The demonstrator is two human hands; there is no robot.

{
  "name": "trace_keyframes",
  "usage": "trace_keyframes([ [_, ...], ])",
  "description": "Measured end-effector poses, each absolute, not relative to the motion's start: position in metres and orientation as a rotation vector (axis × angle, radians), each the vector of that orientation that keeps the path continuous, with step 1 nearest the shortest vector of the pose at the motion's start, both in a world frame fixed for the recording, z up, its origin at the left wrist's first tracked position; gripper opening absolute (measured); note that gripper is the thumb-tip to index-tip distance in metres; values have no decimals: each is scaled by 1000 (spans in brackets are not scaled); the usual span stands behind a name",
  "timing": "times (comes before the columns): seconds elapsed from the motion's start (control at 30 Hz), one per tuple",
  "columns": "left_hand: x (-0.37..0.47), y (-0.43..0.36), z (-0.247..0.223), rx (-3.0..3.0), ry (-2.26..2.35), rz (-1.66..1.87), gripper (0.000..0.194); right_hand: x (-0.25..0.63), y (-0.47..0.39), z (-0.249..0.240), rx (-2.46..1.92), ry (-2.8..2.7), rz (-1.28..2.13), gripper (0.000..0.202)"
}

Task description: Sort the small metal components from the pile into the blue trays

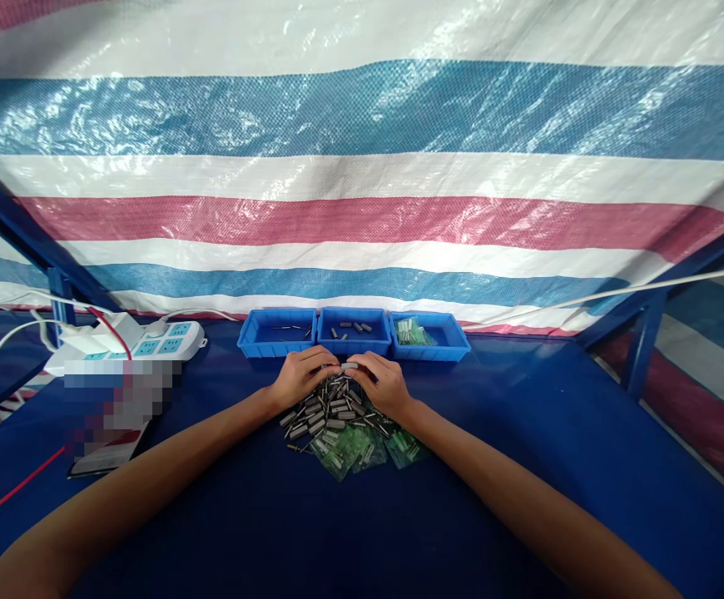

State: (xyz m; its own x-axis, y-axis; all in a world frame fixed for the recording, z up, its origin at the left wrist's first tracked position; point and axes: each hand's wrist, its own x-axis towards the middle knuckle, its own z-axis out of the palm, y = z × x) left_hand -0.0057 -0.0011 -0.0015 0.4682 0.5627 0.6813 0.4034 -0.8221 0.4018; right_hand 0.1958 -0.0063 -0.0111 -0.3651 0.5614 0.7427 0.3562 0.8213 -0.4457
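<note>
My left hand (304,376) and my right hand (382,381) meet just in front of the middle blue bin (354,344). A small grey metal cylinder (349,366) is pinched in my right fingertips. My left thumb and fingers are closed together beside it; what they hold is too small to make out. Below both hands lies a loose pile of grey metal cylinders (315,418) mixed with thin pins. Small green-tinted plastic bags (337,453) with metal parts inside lie at the pile's front and right, partly under my right wrist.
The left blue bin (276,349) holds a few thin pins; the middle one has several cylinders. Green bags (413,333) sit in the right blue bin (432,353). A white power strip (175,341), cables and a dark flat device (109,457) lie left. Striped sheeting (362,220) hangs behind.
</note>
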Motion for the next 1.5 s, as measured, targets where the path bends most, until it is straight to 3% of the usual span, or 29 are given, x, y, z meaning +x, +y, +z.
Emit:
trace_keyframes([
  [1.1,-5,-2,-1,2598,887,1236,12,196,-6,-11,-665,-2026,214,23],
  [1.5,-5,-4,0,2607,927,1203,16,197,-8,-11,-701,-2074,259,35],
])
